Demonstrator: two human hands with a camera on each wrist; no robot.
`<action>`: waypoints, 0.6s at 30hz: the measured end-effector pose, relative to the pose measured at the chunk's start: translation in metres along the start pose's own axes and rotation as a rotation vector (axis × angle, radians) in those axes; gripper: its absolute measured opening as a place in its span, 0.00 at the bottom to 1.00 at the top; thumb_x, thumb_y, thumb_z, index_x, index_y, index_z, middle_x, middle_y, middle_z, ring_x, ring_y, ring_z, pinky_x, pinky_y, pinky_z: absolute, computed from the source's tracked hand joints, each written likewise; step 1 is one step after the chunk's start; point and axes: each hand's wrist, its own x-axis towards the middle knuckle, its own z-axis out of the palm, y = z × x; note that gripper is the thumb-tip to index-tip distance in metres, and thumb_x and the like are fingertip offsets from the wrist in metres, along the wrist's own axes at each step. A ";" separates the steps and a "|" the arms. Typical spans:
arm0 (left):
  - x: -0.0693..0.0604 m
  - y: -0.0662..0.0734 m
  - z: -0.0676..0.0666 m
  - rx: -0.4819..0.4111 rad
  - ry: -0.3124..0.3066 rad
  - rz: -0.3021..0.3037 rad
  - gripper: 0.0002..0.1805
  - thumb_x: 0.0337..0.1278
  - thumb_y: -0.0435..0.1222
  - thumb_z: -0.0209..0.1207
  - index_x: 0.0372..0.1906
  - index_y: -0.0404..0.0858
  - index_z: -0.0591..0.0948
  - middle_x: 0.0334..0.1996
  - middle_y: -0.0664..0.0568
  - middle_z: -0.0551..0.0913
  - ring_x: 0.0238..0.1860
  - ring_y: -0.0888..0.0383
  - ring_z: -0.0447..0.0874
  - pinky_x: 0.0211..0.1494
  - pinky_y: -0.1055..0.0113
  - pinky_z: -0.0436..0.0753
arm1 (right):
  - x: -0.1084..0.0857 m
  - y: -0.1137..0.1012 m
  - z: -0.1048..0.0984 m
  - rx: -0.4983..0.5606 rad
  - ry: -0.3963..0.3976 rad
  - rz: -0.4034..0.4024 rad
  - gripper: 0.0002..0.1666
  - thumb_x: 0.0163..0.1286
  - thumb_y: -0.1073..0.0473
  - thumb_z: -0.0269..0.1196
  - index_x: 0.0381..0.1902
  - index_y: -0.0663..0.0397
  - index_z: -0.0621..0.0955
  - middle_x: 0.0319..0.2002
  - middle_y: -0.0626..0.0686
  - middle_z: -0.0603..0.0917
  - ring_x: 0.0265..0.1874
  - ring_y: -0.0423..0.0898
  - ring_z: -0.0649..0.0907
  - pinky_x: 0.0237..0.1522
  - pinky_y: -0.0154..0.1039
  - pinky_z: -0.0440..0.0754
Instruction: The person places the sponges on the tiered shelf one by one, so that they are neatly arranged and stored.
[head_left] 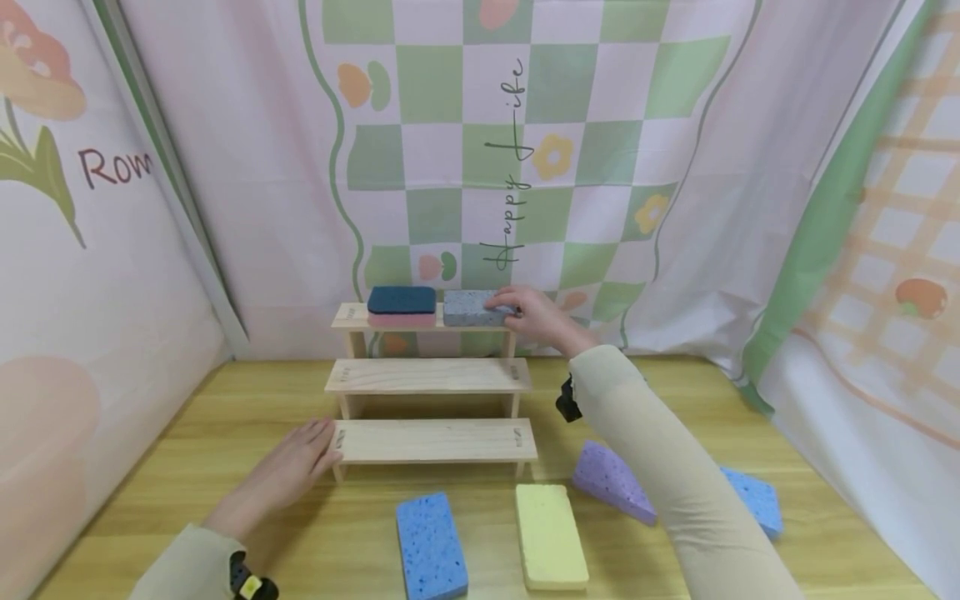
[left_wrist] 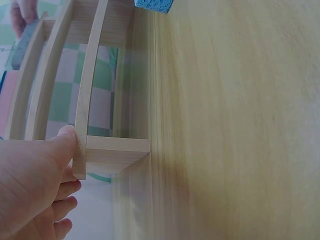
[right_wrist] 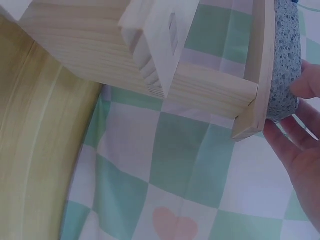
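Note:
A three-step wooden rack (head_left: pixel 429 442) stands on the table. My left hand (head_left: pixel 291 467) grips the left end of its lowest step, the thumb and fingers on either side of the board in the left wrist view. On the top step, a grey speckled sponge (head_left: pixel 468 307) lies at the right, and my right hand (head_left: pixel 542 317) holds it by its right end. The right wrist view shows that sponge (right_wrist: pixel 285 60) against the step, with thumb and fingers around its end. Left of it lies a sponge with a dark blue top and pink base (head_left: pixel 401 305).
On the table in front of the rack are a blue sponge (head_left: pixel 431 546) and a yellow sponge (head_left: pixel 551 537). A purple sponge (head_left: pixel 611 483) and another blue sponge (head_left: pixel 753 500) lie to the right, partly behind my right sleeve. A checked curtain (head_left: pixel 495 150) hangs behind the rack.

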 end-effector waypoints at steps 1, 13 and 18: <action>0.000 0.000 0.000 -0.002 -0.003 -0.002 0.28 0.66 0.40 0.50 0.58 0.18 0.66 0.59 0.27 0.65 0.61 0.33 0.60 0.63 0.43 0.59 | 0.000 0.000 0.000 0.002 0.002 -0.006 0.21 0.63 0.74 0.54 0.54 0.59 0.78 0.59 0.61 0.71 0.59 0.56 0.68 0.41 0.46 0.73; -0.001 0.002 -0.001 -0.014 -0.002 -0.016 0.28 0.66 0.40 0.50 0.59 0.19 0.65 0.60 0.28 0.64 0.62 0.34 0.59 0.64 0.44 0.58 | -0.016 0.000 -0.006 0.066 0.074 -0.064 0.21 0.63 0.70 0.57 0.55 0.63 0.76 0.58 0.62 0.71 0.59 0.57 0.68 0.58 0.54 0.68; -0.001 0.002 -0.001 -0.014 -0.007 -0.021 0.29 0.67 0.41 0.49 0.60 0.19 0.65 0.60 0.28 0.63 0.62 0.33 0.59 0.64 0.44 0.58 | -0.029 0.002 -0.008 0.073 0.109 -0.116 0.21 0.62 0.70 0.57 0.55 0.65 0.75 0.60 0.65 0.69 0.61 0.59 0.66 0.59 0.55 0.66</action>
